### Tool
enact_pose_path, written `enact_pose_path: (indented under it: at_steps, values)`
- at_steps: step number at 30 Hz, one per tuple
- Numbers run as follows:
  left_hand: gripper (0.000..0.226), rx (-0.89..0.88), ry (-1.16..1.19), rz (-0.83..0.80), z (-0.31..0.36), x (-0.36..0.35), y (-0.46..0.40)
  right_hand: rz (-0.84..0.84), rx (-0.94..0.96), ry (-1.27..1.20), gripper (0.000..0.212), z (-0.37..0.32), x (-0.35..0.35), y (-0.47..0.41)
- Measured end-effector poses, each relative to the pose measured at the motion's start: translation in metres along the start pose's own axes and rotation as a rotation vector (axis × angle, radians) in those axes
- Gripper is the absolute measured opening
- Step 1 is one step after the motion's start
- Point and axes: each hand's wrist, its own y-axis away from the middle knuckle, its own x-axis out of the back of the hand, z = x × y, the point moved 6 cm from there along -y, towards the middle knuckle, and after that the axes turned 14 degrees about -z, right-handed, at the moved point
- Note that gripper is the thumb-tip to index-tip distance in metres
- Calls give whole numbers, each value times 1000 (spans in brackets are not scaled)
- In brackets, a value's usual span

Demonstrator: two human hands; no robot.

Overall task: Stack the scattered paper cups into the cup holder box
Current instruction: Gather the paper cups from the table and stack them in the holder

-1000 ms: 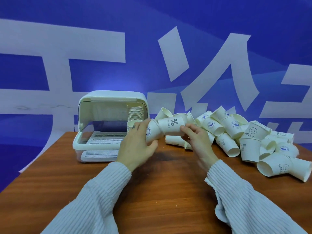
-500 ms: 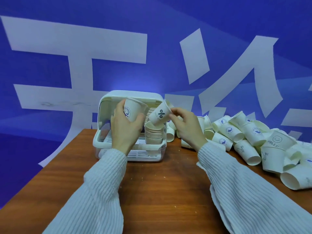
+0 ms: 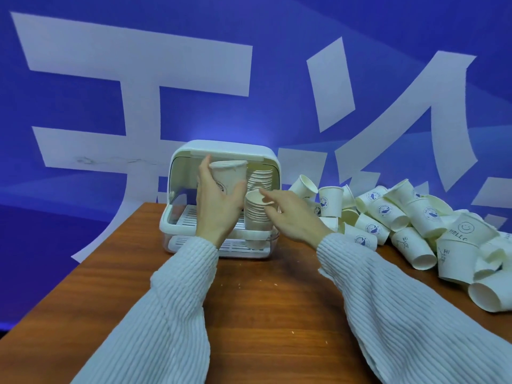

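The white cup holder box [image 3: 221, 151] stands open at the back of the table. In its front right part rises a stack of paper cups [image 3: 256, 220]; a taller stack [image 3: 260, 177] stands behind it. My left hand [image 3: 216, 206] grips one upright paper cup [image 3: 230, 176] in front of the box opening. My right hand [image 3: 293, 217] reaches to the front stack, its fingertips touching the rim of the top cup. Scattered paper cups [image 3: 415, 217] lie in a heap to the right.
The brown wooden table [image 3: 263, 300] runs toward me between my sleeves. The cup heap reaches the right edge of view. A blue wall with large white characters stands close behind the box.
My right hand has set its cup onto the front stack and let it go. My left hand has turned its cup upright and raised it slightly.
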Motion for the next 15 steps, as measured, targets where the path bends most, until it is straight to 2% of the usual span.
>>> enact_pose_path:
  at_steps: [3,8,15]
  values:
    - [70,-12,20,3,2,-9,-2,192,-31,-209,48,18,2,18]
    - [73,-23,-28,-7,8,-29,-21,310,-29,-309,47,37,5,31]
    - [76,30,-601,-180,-1,-61,-31,340,-26,-349,45,47,11,44]
